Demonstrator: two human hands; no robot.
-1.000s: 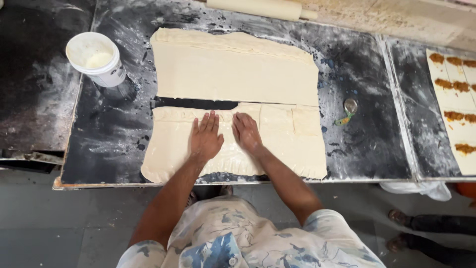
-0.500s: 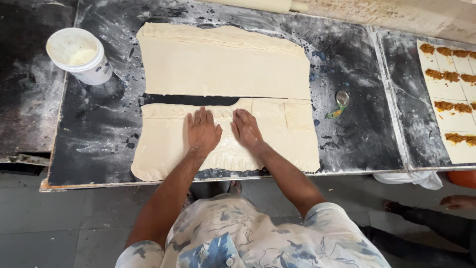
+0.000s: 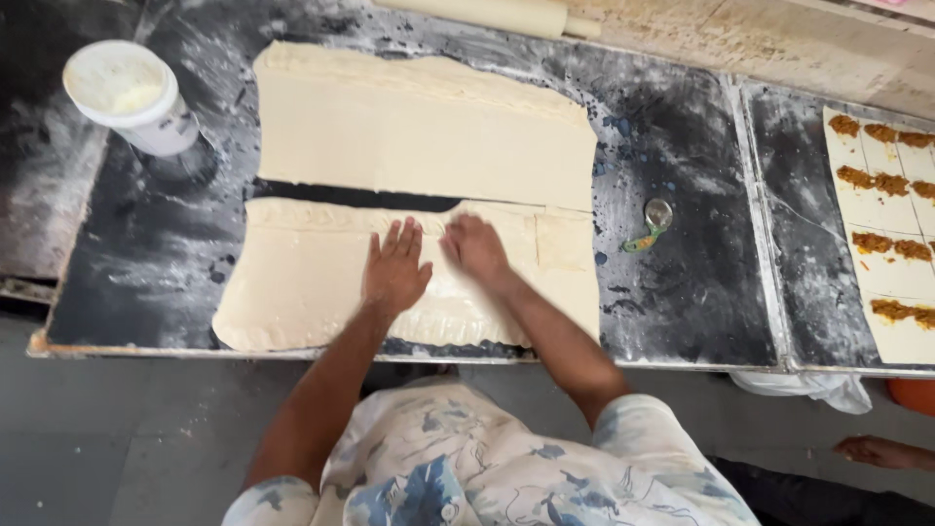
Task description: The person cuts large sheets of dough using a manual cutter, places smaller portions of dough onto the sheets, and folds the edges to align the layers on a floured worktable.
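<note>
Across the dark, flour-dusted metal worktop (image 3: 682, 292) we find two pale rectangular sheets of rolled dough, lying parallel with a narrow dark gap between them. We note the far dough sheet (image 3: 419, 127) untouched; the near dough sheet (image 3: 292, 282) runs with its long axis left to right along the table's front edge, directly under both of our hands.

Our left hand (image 3: 394, 268) lies flat, palm down, fingers extended and slightly spread, pointing away from us toward the gap. Our right hand (image 3: 475, 248) sits just beside it, knuckles up; its fingers appear curled and pressed to the dough, though blur prevents a firm reading. Both forearms reach forward from the body, converging near the sheet's middle, so its ends extend well to either side of the hands.

Lesser items: a white round plastic tub (image 3: 127, 95) at far left, a small round cutter wheel with green handle (image 3: 654, 222) to the right, and filled pastry strips (image 3: 886, 234) beyond.
</note>
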